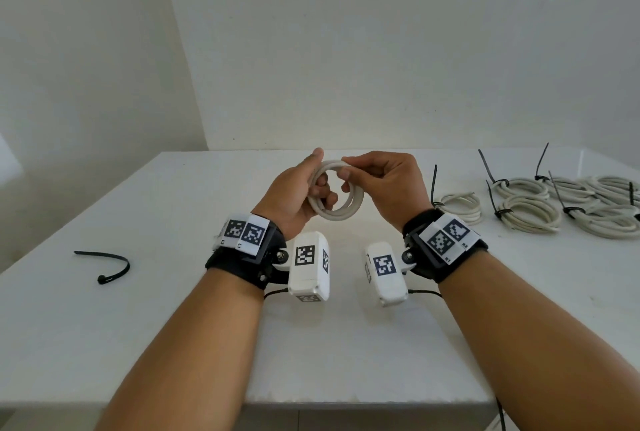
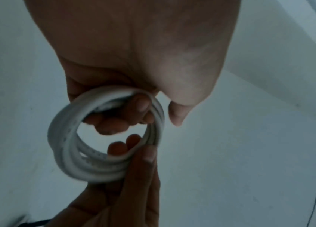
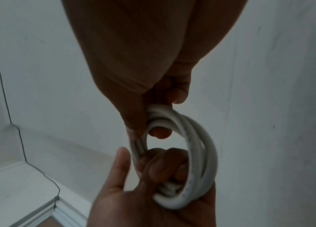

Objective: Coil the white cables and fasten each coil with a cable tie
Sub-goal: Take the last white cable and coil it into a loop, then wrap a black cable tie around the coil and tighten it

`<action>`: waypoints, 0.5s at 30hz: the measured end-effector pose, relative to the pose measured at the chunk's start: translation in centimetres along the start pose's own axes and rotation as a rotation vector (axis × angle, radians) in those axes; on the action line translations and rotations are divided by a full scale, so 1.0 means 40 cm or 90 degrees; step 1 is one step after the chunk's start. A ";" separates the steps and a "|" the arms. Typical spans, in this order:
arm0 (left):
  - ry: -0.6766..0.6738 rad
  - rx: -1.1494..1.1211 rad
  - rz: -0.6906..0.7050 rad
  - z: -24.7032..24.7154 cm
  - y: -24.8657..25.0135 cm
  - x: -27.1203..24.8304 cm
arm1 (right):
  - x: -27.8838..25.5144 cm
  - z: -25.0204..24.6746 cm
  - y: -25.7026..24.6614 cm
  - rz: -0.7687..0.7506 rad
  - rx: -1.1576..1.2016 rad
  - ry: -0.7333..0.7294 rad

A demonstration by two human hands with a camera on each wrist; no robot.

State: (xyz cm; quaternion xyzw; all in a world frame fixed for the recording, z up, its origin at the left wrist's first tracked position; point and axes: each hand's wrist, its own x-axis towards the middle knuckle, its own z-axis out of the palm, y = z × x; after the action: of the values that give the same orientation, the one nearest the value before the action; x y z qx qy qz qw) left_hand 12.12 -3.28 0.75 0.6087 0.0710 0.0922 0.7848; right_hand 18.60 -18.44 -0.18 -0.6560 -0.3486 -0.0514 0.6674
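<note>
A white cable coil (image 1: 346, 207) of several turns hangs in the air above the table, held by both hands. My left hand (image 1: 298, 188) grips its left side, fingers curled through the ring. My right hand (image 1: 384, 181) pinches the top of the coil between thumb and fingers. In the left wrist view the coil (image 2: 71, 147) rings my left fingers (image 2: 139, 104), and the right hand's fingers (image 2: 143, 155) pinch it from below. The right wrist view shows the coil (image 3: 201, 153) with my right thumb and fingers clamped on its upper end. A loose black cable tie (image 1: 114, 266) lies at the table's left.
Several tied white coils (image 1: 530, 212) with black ties sticking up lie on the white table (image 1: 346, 344) at the right. The nearest tied coil (image 1: 460, 207) sits just beyond my right wrist. A white wall stands behind the table's far edge.
</note>
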 end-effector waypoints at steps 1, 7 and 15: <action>0.025 -0.015 0.002 0.006 0.001 -0.002 | 0.000 0.003 0.001 0.003 -0.001 -0.006; 0.153 0.073 0.062 0.031 0.020 -0.029 | -0.011 0.035 -0.006 0.028 0.057 -0.051; 0.208 0.068 0.033 -0.068 0.071 -0.084 | 0.005 0.126 -0.058 0.098 0.086 -0.172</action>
State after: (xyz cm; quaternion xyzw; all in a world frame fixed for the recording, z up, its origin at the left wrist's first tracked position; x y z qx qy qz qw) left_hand 8.06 -0.80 2.80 0.6283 0.1864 0.2062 0.7266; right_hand 15.51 -14.10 1.36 -0.6356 -0.3865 0.1118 0.6589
